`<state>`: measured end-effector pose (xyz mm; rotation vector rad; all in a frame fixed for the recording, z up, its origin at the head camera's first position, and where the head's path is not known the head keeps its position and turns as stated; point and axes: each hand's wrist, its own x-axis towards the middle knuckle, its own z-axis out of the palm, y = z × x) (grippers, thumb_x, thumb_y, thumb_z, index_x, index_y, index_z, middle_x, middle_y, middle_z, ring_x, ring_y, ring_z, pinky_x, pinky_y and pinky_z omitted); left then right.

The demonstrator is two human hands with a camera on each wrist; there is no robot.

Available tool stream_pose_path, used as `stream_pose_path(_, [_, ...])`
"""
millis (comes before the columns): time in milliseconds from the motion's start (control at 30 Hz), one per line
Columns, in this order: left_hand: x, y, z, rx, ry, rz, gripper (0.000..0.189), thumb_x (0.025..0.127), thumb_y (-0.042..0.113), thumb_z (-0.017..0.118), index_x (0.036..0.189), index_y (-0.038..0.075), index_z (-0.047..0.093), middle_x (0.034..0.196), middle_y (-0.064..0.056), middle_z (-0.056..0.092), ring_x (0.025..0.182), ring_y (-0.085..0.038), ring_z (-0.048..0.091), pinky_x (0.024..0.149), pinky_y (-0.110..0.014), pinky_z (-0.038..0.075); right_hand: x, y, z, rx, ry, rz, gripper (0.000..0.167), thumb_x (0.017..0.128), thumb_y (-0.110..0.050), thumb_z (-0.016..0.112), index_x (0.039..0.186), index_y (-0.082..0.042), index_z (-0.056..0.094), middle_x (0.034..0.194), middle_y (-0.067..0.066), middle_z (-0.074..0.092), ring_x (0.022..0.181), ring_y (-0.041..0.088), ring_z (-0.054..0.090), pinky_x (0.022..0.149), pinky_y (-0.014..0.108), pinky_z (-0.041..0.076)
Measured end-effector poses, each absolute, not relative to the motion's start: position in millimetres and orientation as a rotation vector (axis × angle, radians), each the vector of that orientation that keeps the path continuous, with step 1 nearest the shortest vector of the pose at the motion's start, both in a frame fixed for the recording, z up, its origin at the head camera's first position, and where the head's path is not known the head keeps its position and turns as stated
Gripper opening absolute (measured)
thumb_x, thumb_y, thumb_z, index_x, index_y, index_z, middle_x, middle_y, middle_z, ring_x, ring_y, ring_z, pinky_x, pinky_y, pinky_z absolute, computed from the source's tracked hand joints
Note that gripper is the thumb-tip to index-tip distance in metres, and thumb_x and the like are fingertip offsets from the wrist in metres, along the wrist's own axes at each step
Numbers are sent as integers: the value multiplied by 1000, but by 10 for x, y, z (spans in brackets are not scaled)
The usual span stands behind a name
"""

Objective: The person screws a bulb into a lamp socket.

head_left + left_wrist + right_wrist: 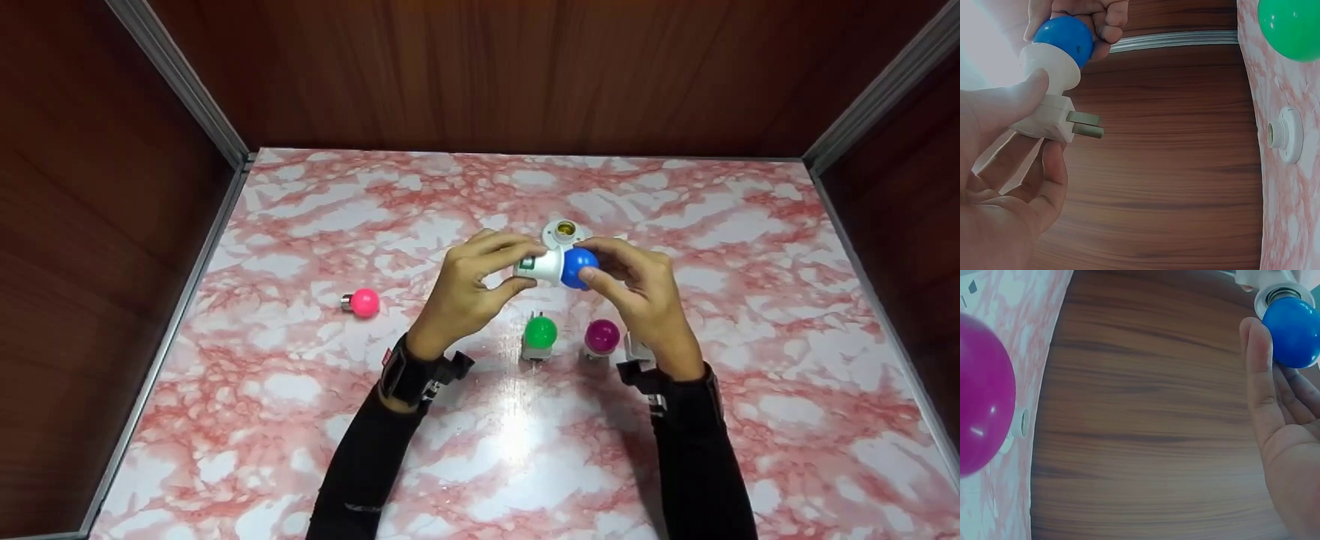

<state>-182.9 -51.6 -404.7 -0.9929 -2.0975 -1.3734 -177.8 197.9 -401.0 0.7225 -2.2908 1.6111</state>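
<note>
Above the table, my left hand (476,289) pinches a white plug-in bulb holder (550,266) between thumb and fingers. Two flat metal prongs (1086,124) stick out of its side in the left wrist view. At the holder's mouth is a blue light bulb (579,268), which my right hand (646,296) grips with thumb and fingertips. From the right wrist, the bulb (1294,333) sits at the holder's opening, with a metal thread (1282,293) showing inside the rim. How far the bulb is screwed in cannot be told.
A round white lamp base (559,238) lies just beyond the hands. Nearer are a green bulb (540,332) on a plug holder and a purple bulb (601,337). A white piece (639,349) is partly hidden by my right wrist. A pink bulb (365,302) lies left.
</note>
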Motion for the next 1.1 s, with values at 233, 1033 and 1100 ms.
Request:
stream_pose_path(233, [-1825,-507,-4049,-978,-2099,-1379,32,91,11,84,122,5,79,122,-13,80,110,-22,73,96,-26,61,-1775,1964,-3999,697,-2302,1644,25,100,1,67,123,4,73,109,25,78,93,3,76,80,18,65])
stream_pose_path(1033, [-1817,-528,-4035,-941,-2102,-1533,36,97,17,79,127,-2,73,105,-14,79,82,-20,72,76,-42,66,-1808,1927,-3989,1005,-1976,1436,52,71,21,86,119,7,73,124,27,70,123,15,70,105,24,62])
stream_pose_path(1100, [-1817,-528,-4034,-943,-2100,-1536,37,97,17,79,127,-3,73,105,-14,80,82,-21,72,76,-44,66,-1810,1926,-3989,1004,-1980,1436,51,71,21,86,118,7,73,124,27,70,123,14,70,105,24,62])
